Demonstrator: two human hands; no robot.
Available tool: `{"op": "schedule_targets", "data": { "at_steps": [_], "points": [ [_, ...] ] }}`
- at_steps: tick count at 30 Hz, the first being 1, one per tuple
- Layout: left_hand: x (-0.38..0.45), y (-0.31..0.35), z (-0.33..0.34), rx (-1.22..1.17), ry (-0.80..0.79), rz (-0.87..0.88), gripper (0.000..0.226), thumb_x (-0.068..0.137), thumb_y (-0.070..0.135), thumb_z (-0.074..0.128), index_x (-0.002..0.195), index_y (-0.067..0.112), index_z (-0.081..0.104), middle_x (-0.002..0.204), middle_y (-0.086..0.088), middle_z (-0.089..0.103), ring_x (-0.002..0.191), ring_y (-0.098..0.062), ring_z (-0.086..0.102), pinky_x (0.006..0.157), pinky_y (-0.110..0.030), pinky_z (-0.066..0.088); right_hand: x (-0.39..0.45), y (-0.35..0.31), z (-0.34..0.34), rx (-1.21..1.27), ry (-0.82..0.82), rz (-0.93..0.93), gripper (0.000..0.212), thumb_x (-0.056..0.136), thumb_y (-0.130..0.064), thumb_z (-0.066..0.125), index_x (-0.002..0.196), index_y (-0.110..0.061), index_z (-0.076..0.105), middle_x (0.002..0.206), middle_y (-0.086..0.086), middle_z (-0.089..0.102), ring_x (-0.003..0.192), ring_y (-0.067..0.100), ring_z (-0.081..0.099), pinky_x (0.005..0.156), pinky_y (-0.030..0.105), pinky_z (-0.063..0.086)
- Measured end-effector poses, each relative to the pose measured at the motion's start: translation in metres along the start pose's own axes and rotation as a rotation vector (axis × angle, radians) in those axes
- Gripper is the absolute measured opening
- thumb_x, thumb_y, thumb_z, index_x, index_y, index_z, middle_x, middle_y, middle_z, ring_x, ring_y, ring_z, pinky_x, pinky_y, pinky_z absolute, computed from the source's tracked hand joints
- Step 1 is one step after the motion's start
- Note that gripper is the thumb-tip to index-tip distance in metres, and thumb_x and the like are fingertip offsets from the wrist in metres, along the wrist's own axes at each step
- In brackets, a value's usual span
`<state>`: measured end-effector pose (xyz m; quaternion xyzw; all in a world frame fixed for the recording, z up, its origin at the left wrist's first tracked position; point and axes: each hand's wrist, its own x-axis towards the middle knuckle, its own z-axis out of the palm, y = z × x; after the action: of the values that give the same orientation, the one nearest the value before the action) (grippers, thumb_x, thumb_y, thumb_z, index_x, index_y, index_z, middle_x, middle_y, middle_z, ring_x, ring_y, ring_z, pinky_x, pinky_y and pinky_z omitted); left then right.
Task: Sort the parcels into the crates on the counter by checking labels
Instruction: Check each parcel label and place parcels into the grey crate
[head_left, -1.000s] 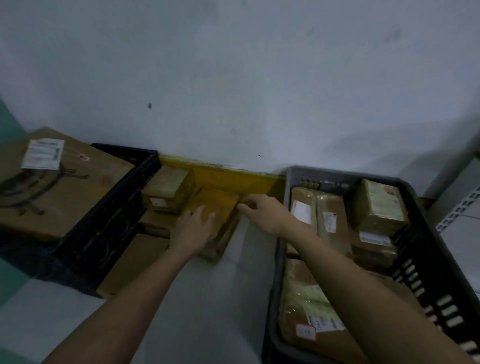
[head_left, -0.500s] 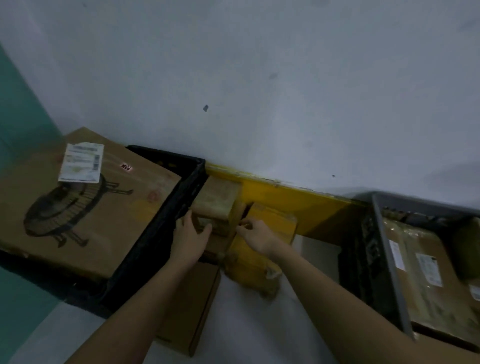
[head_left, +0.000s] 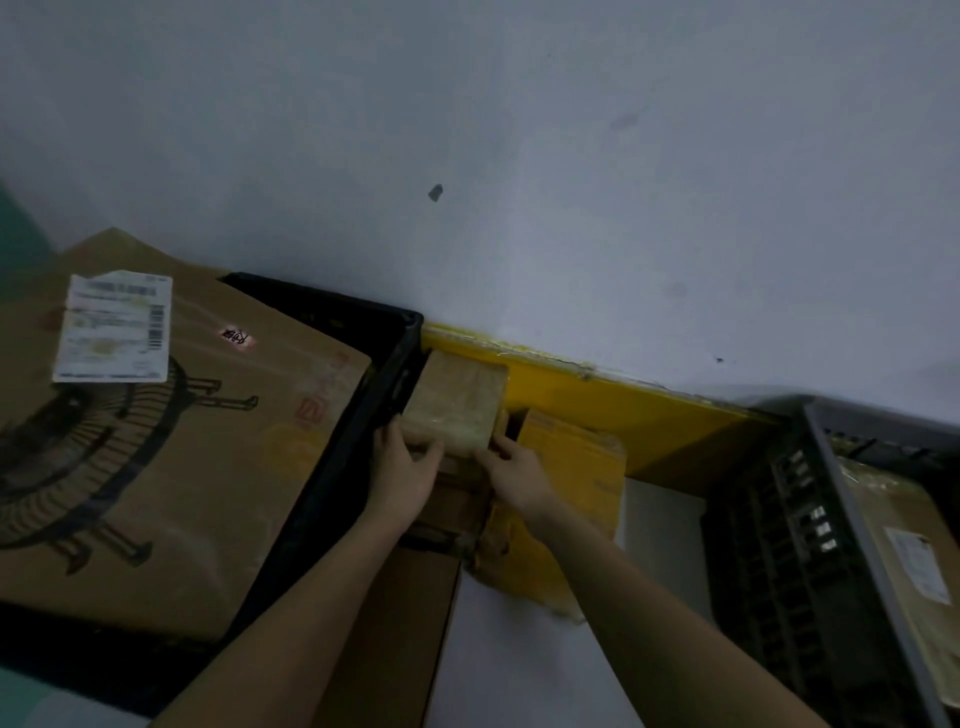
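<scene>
A: Head view, hands?
B: Left hand (head_left: 402, 470) and right hand (head_left: 514, 475) are both curled round the near corners of a small parcel (head_left: 454, 402).
A: Where's the parcel?
B: On a stack, between the black crate (head_left: 363, 431) and a yellow parcel (head_left: 571, 467). Grey crate (head_left: 857, 519) far right.

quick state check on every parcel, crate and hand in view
small tan taped parcel: gripped on both sides, atop a stack
left hand: closed on the parcel's left side
right hand: closed on its right side
yellow padded envelope: lying flat beside the stack
large cardboard box with fan drawing: resting in the black crate, label up
black plastic crate: full
grey plastic crate: holds labelled parcels
</scene>
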<state>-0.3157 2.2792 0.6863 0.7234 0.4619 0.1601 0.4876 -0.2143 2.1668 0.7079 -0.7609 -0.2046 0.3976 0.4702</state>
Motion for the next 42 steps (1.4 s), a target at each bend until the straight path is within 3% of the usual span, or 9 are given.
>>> {"op": "schedule_targets", "data": {
  "at_steps": [7, 13, 19, 22, 25, 28, 34, 38, 42],
  "points": [
    [-0.022, 0.014, -0.004, -0.273, 0.028, 0.038, 0.026, 0.099, 0.046, 0.052, 0.119, 0.036, 0.039, 0.102, 0.008, 0.053, 0.085, -0.012, 0.057, 0.063, -0.030, 0.048, -0.028, 0.005, -0.013, 0.263, 0.138, -0.025, 0.043, 0.103, -0.038, 0.052, 0.145, -0.031, 0.047, 0.133, -0.003, 0.054, 0.102, 0.009, 0.056, 0.071, 0.022, 0.052],
    [-0.063, 0.046, 0.013, -0.735, 0.119, 0.052, 0.014, 0.099, 0.027, 0.060, 0.107, 0.034, 0.052, 0.120, 0.003, 0.050, 0.103, -0.014, 0.060, 0.067, -0.030, 0.061, -0.066, 0.006, -0.045, 0.258, 0.231, -0.222, 0.037, 0.098, -0.042, 0.060, 0.133, -0.042, 0.052, 0.135, -0.013, 0.052, 0.127, 0.015, 0.050, 0.103, 0.046, 0.050],
    [-0.131, 0.090, 0.043, -0.878, 0.105, 0.137, 0.022, 0.100, 0.029, 0.057, 0.120, 0.026, 0.049, 0.121, -0.002, 0.054, 0.104, -0.018, 0.064, 0.068, -0.032, 0.061, -0.122, -0.001, -0.105, 0.454, 0.185, -0.163, 0.089, 0.068, -0.068, 0.076, 0.142, -0.042, 0.034, 0.129, -0.007, 0.050, 0.117, 0.017, 0.056, 0.088, 0.042, 0.056],
    [-0.164, 0.115, 0.062, -0.758, 0.074, 0.122, 0.023, 0.100, 0.031, 0.058, 0.121, 0.027, 0.049, 0.116, 0.002, 0.059, 0.092, -0.012, 0.068, 0.064, -0.031, 0.059, -0.157, -0.002, -0.139, 0.481, 0.267, -0.270, 0.083, 0.073, -0.055, 0.080, 0.141, -0.029, 0.041, 0.121, -0.008, 0.058, 0.106, 0.011, 0.063, 0.081, 0.033, 0.059],
    [-0.196, 0.138, 0.086, -0.402, 0.062, 0.193, 0.026, 0.097, 0.024, 0.063, 0.119, 0.027, 0.048, 0.125, -0.004, 0.057, 0.110, -0.020, 0.060, 0.083, -0.033, 0.052, -0.193, 0.007, -0.182, 0.371, 0.423, -0.378, 0.080, 0.078, -0.047, 0.081, 0.145, -0.022, 0.044, 0.127, -0.003, 0.056, 0.114, 0.016, 0.060, 0.095, 0.038, 0.056],
    [-0.232, 0.166, 0.107, -0.305, 0.064, 0.347, 0.028, 0.096, 0.025, 0.063, 0.123, 0.027, 0.054, 0.123, 0.002, 0.057, 0.112, -0.014, 0.055, 0.080, -0.023, 0.045, -0.229, 0.020, -0.215, 0.176, 0.511, -0.486, 0.089, 0.075, -0.051, 0.080, 0.149, -0.024, 0.040, 0.135, -0.005, 0.045, 0.121, 0.012, 0.051, 0.099, 0.033, 0.050],
    [-0.300, 0.228, 0.147, -0.774, -0.195, 0.258, 0.024, 0.092, 0.038, 0.067, 0.108, 0.021, 0.068, 0.094, 0.006, 0.078, 0.085, -0.011, 0.075, 0.060, -0.026, 0.058, -0.280, 0.046, -0.253, -0.391, 0.704, -0.921, 0.087, 0.070, -0.031, 0.088, 0.145, -0.016, 0.047, 0.144, 0.007, 0.043, 0.127, 0.025, 0.048, 0.101, 0.039, 0.046],
    [-0.325, 0.233, 0.164, -0.830, -0.292, 0.247, 0.079, 0.067, 0.054, 0.085, 0.133, 0.023, 0.057, 0.122, -0.003, 0.072, 0.109, -0.024, 0.070, 0.090, -0.046, 0.056, -0.297, 0.069, -0.271, -0.743, 0.751, -1.177, 0.066, 0.081, -0.030, 0.079, 0.141, -0.020, 0.055, 0.147, 0.008, 0.051, 0.134, 0.035, 0.047, 0.109, 0.056, 0.039],
    [-0.328, 0.230, 0.167, -0.844, -0.273, 0.183, 0.072, 0.072, 0.042, 0.082, 0.136, 0.026, 0.054, 0.121, -0.002, 0.072, 0.108, -0.025, 0.070, 0.094, -0.051, 0.055, -0.316, 0.072, -0.281, -0.547, 0.565, -1.226, 0.044, 0.095, -0.031, 0.059, 0.138, -0.024, 0.054, 0.137, -0.004, 0.059, 0.130, 0.019, 0.050, 0.107, 0.049, 0.043]
  ]
}}
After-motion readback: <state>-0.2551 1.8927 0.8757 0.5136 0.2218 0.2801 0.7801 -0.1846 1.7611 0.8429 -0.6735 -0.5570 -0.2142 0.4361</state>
